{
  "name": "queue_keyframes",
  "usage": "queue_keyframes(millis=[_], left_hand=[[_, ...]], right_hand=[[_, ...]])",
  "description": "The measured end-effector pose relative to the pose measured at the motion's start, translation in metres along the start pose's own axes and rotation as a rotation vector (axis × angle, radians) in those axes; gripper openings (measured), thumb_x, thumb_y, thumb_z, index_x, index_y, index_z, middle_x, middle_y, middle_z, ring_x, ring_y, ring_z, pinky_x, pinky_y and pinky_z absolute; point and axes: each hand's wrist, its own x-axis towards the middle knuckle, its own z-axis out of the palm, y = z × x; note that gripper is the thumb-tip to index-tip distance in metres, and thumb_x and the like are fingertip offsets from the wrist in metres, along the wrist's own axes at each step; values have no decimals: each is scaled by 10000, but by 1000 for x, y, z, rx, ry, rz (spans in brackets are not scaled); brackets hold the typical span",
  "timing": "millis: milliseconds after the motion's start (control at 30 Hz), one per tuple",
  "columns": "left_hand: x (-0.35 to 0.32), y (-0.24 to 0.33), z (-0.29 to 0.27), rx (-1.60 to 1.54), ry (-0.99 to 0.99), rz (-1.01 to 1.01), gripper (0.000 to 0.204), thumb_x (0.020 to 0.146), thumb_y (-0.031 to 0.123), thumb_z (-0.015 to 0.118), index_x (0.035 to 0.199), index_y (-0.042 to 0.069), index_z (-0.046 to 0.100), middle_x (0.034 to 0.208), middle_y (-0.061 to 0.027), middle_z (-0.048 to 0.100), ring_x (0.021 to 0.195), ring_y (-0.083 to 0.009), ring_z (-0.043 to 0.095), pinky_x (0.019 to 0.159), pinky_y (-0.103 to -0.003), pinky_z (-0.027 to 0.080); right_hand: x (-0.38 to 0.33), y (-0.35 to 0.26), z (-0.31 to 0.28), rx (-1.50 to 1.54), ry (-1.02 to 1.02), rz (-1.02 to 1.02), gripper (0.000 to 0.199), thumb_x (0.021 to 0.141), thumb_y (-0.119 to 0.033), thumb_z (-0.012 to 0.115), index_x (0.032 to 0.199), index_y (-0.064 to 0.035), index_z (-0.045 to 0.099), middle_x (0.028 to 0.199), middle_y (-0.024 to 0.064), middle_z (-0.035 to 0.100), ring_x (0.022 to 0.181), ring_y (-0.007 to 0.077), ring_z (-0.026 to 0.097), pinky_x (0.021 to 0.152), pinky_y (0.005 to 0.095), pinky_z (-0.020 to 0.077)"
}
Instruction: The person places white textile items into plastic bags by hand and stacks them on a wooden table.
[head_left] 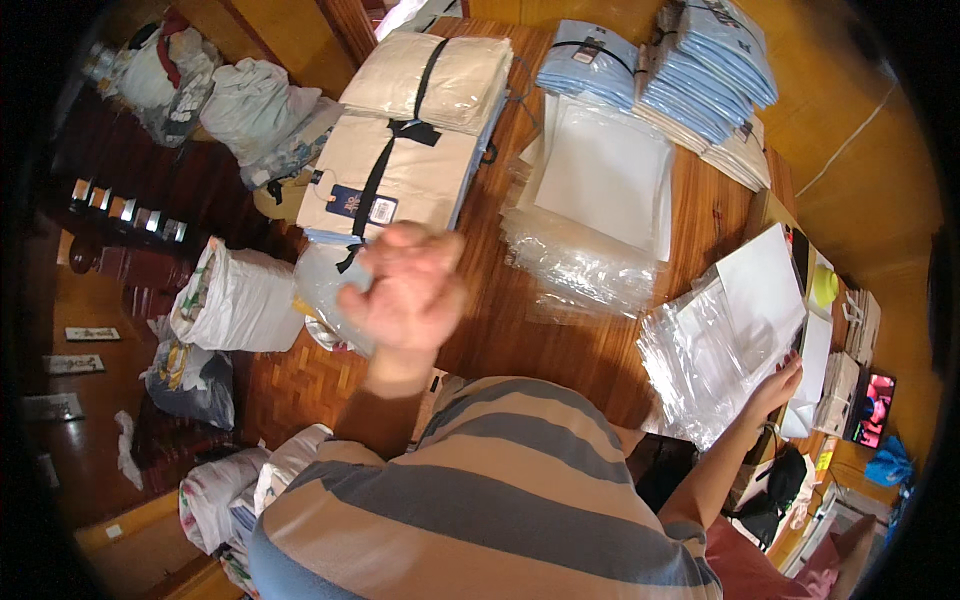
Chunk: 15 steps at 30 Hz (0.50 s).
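My left hand is raised over the table's left side, near the front of a stack of cream folded garments. It is blurred; its thumb stands apart from loosely bent fingers, and nothing shows in it. Black bands cross this stack, and a dark tag with a white label lies on top. Far to the right, my right hand grips the edge of a white sheet. What its thumb does is hidden. Clear plastic bags lie fanned out beside and over that sheet.
Mid-table lie more white sheets and clear bags. Behind them are blue folded garments and a taller blue stack. White sacks stand left of the table. A yellow tape roll and lit phone are at right.
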Motion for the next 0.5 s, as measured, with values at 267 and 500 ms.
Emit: queue_keyframes(millis=[267, 500], left_hand=[[-12, 26, -19, 164, 26, 39, 280, 828, 333, 774, 1071, 202, 728, 1057, 86, 738, 858, -85, 587, 635, -211, 520], [-22, -48, 16, 891, 544, -204, 395, 883, 4, 707, 1228, 73, 527, 1004, -134, 742, 641, -125, 661, 524, -232, 524]], right_hand=[[-57, -108, 40, 217, -90, -172, 225, 1032, -177, 555, 1118, 14, 636, 1117, 115, 680, 1006, 201, 643, 868, 324, 525], [-170, -277, 67, 579, -979, -251, 123, 874, 6, 695, 993, 23, 671, 983, 116, 718, 828, 145, 667, 755, 262, 528]])
